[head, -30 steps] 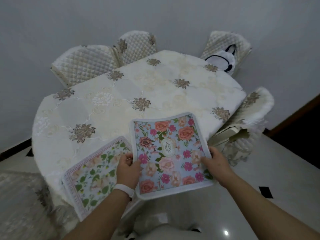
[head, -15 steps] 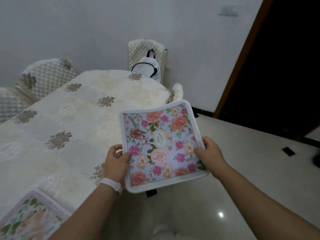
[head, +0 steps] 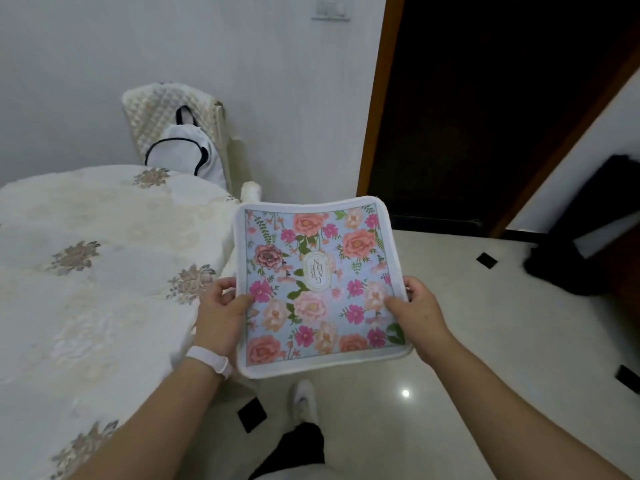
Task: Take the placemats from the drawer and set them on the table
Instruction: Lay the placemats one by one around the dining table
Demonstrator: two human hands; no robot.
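Because the placemat (head: 318,289) looks flexible, the left hand (head: 220,317) pinches its 9 o'clock edge and the right hand (head: 419,313) its 3 o'clock edge, holding it level above the floor (head: 467,358); the table (head: 104,271) lies at 9 o'clock.

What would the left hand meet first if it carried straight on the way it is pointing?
Probably the tablecloth edge just ahead; the left hand grips the placemat beside it, though depth is unclear.
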